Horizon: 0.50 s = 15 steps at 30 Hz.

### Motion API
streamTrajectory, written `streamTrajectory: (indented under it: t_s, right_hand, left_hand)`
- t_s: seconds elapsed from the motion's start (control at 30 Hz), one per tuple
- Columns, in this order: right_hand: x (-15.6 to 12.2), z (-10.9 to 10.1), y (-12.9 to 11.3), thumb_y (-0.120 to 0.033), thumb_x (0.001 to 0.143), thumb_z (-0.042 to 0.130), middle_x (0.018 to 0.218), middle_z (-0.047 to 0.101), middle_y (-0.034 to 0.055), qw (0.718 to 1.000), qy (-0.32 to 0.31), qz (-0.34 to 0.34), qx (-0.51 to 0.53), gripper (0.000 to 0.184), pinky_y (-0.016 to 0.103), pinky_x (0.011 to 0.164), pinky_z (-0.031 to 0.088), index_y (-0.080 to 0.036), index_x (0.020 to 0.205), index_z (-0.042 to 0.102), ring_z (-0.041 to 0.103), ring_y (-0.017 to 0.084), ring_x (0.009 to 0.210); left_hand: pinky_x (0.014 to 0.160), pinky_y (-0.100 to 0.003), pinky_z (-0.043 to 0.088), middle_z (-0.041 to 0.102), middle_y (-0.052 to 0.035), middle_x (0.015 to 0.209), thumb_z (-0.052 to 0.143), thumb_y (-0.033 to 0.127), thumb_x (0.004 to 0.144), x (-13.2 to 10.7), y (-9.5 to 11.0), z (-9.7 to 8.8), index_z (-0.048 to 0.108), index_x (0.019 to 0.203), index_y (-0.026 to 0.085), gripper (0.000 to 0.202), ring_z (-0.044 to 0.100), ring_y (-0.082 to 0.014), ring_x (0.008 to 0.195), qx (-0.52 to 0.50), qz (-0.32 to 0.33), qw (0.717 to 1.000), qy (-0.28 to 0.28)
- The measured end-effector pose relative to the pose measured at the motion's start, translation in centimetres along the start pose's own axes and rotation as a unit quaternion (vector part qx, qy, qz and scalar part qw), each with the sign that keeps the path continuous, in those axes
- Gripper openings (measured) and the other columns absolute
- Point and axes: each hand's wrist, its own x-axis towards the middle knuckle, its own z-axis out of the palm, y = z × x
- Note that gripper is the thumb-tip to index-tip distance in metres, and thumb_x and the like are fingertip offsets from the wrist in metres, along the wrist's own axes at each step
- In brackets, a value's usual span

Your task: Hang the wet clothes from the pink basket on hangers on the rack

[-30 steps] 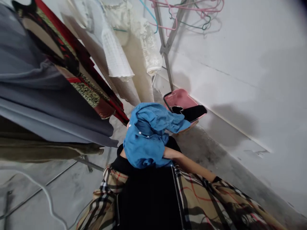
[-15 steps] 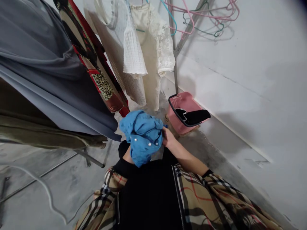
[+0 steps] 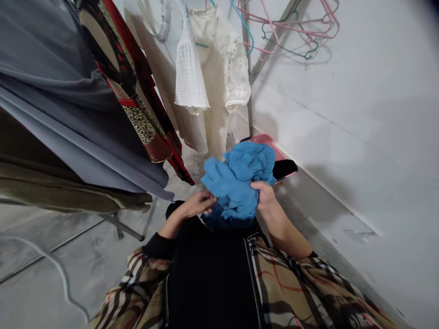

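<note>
A crumpled blue garment (image 3: pixel 240 178) is bunched up in front of my lap, its folds hiding what kind of garment it is. My right hand (image 3: pixel 266 195) grips its right side, with the thumb on top of the cloth. At the lower left edge, my left hand (image 3: pixel 200 203) has its fingers bent together on a bit of the cloth. Behind the garment stands a pink basket (image 3: pixel 263 138), now mostly covered from view. Black cloth (image 3: pixel 285 169) hangs over the basket's right rim.
White and cream tops (image 3: pixel 211 68) hang ahead from a metal rack (image 3: pixel 249 100). A patterned red garment (image 3: pixel 144 123) and grey cloth (image 3: pixel 78 109) hang at the left. Pink hangers (image 3: pixel 298 23) are at the upper right by the wall. A pale hose (image 3: pixel 61 269) lies on the floor.
The blue garment has shifted right and away from me, over the basket, and its buttons no longer show. My left hand has come out from behind it to its left edge.
</note>
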Motion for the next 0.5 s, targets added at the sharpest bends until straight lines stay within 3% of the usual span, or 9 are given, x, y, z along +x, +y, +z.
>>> streamTrajectory:
  t_s: [0.07, 0.17, 0.27, 0.4, 0.5]
  right_hand:
    - [-0.4, 0.6, 0.3, -0.033, 0.051, 0.075, 0.083, 0.076, 0.0043, 0.999, -0.033, 0.022, 0.008, 0.043, 0.048, 0.092, 0.055, -0.022, 0.092, 0.068, 0.071, 0.029, 0.089]
    - [-0.6, 0.8, 0.6, -0.038, 0.055, 0.078, 0.096, 0.075, 0.0051, 0.996, -0.086, 0.01, -0.002, 0.046, 0.048, 0.095, 0.053, -0.024, 0.098, 0.069, 0.07, 0.028, 0.096]
    - [-0.7, 0.2, 0.9, -0.039, 0.059, 0.081, 0.108, 0.073, 0.0036, 0.983, -0.155, -0.043, -0.083, 0.047, 0.043, 0.101, 0.05, -0.024, 0.103, 0.07, 0.066, 0.026, 0.106]
    - [-0.8, -1.1, 2.0, -0.049, 0.061, 0.081, 0.088, 0.072, 0.002, 0.961, -0.195, -0.065, -0.187, 0.037, 0.041, 0.097, 0.052, -0.024, 0.088, 0.072, 0.067, 0.025, 0.097]
    - [-0.8, -1.3, 3.1, -0.064, 0.059, 0.075, 0.089, 0.072, 0.0033, 0.983, -0.103, -0.049, -0.147, 0.047, 0.042, 0.099, 0.05, -0.026, 0.086, 0.069, 0.064, 0.027, 0.103]
  left_hand:
    - [0.062, -0.028, 0.053, 0.07, -0.0083, 0.076, 0.053, 0.072, 0.078, -0.1, 2.0, -0.1, 0.066, 0.091, 0.014, 0.061, 0.067, -0.0177, 0.066, -0.135, 0.021, 0.99, 0.018]
    - [0.072, -0.036, 0.057, 0.072, -0.013, 0.095, 0.043, 0.079, 0.078, -0.6, 4.7, 0.3, 0.06, 0.113, 0.016, 0.074, 0.071, -0.023, 0.08, -0.345, 0.039, 0.937, -0.045]
    - [0.076, -0.043, 0.059, 0.073, -0.0116, 0.098, 0.045, 0.072, 0.083, -0.7, 6.1, 0.9, 0.057, 0.121, 0.017, 0.067, 0.072, -0.0258, 0.084, -0.452, 0.018, 0.889, -0.076]
    - [0.079, -0.038, 0.059, 0.074, -0.009, 0.085, 0.062, 0.037, 0.085, 0.0, 6.6, 2.0, 0.062, 0.111, 0.013, 0.035, 0.072, -0.0228, 0.079, -0.469, -0.044, 0.881, 0.043]
    - [0.083, -0.04, 0.058, 0.074, -0.0102, 0.085, 0.061, 0.026, 0.081, 0.5, 6.7, 2.4, 0.064, 0.106, 0.011, 0.029, 0.072, -0.0252, 0.084, -0.477, -0.054, 0.873, 0.081]
